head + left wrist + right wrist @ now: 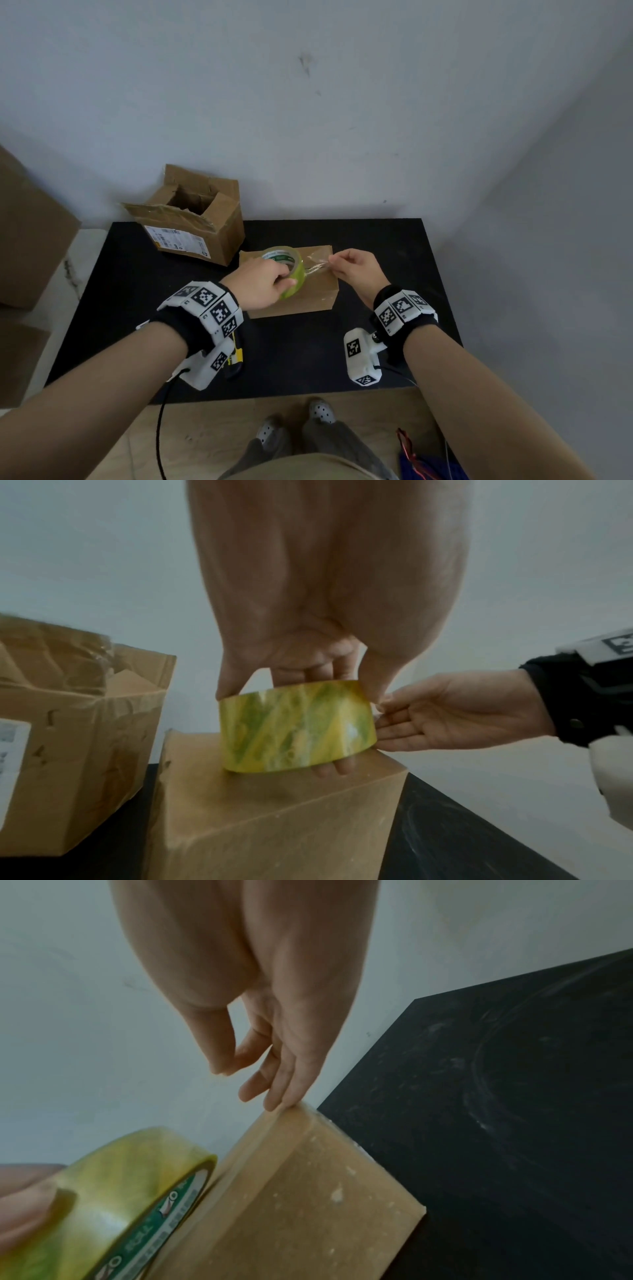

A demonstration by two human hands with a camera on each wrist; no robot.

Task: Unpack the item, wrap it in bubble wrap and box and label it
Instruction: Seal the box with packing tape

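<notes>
Head view shows your left hand [262, 284] with its fingers [329, 669] curled through and round the one tape roll [289, 270], held on edge on the closed brown box [308, 294], while your right hand [356, 270] pinches the pulled-out clear tape end [317, 263] between thumb and forefinger just beside the roll. Two boxes stand on the black bench [394, 274]: this closed one at the middle, and one opened labelled box [195, 219] near the back left corner, just apart from it.

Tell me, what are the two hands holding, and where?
Left hand grips the yellow-green roll of clear tape round its rim; right hand pinches the tape's pulled-out free end.
</notes>
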